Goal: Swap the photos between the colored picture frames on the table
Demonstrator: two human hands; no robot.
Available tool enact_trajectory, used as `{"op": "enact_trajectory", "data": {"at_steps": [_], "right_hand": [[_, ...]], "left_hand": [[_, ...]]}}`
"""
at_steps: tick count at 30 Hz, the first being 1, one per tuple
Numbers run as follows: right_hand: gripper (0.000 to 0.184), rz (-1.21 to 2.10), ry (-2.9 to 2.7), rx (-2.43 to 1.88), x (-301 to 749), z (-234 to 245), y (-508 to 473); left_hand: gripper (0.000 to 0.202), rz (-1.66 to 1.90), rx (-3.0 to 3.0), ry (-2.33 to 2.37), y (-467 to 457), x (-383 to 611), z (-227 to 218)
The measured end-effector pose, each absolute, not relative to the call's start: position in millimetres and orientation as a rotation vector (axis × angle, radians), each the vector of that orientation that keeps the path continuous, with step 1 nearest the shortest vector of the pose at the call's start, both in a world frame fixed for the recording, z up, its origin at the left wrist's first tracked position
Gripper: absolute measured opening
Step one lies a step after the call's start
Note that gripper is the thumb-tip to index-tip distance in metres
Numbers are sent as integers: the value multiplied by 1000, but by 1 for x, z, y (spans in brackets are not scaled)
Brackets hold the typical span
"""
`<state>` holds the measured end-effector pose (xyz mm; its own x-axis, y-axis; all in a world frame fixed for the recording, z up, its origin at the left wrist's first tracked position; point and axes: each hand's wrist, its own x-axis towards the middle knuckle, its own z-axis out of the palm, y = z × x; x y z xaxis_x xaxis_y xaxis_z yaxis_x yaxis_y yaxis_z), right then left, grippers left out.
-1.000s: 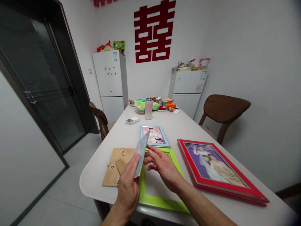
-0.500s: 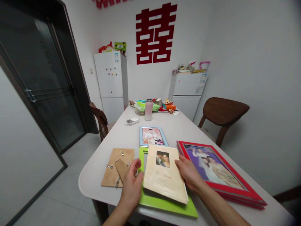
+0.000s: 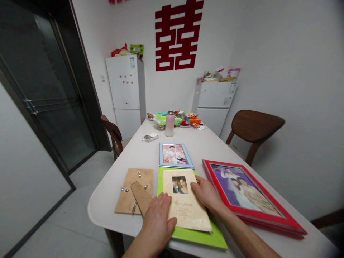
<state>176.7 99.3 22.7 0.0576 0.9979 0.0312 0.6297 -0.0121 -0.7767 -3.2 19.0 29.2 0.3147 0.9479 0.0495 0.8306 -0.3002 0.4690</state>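
Head camera: I see a cream card (image 3: 185,211) with a small photo (image 3: 179,185) of two people near its far end, lying flat on the green frame (image 3: 200,239), between the brown board (image 3: 129,197) and the red frame (image 3: 249,195). Its long side runs away from me, photo end pointing at the blue frame (image 3: 175,155). My left hand (image 3: 157,224) lies open and flat on its near left corner and my right hand (image 3: 205,193) rests open on its right edge, gripping nothing.

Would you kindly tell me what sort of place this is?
Probably a home dining room: a white dining table with a wooden chair, a white fridge, and a red double-happiness wall decoration.
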Motion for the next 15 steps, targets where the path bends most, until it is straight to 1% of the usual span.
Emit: {"op": "enact_trajectory", "data": {"at_steps": [3, 7, 9, 11, 15], "right_hand": [[37, 634, -1747, -1749, 183, 22, 100], [38, 681, -1741, -1720, 188, 18, 99], [37, 652, -1769, -1746, 188, 18, 99], [34, 557, -1849, -1792, 186, 19, 98], [32, 265, -2035, -1938, 181, 21, 96]], "left_hand": [[50, 388, 2267, 1613, 18, -2, 30], [49, 373, 2292, 1624, 18, -1, 30], [49, 375, 2299, 1623, 17, -1, 30], [49, 371, 2300, 1609, 17, -1, 31], [50, 353, 2295, 1588, 18, -1, 33]]}}
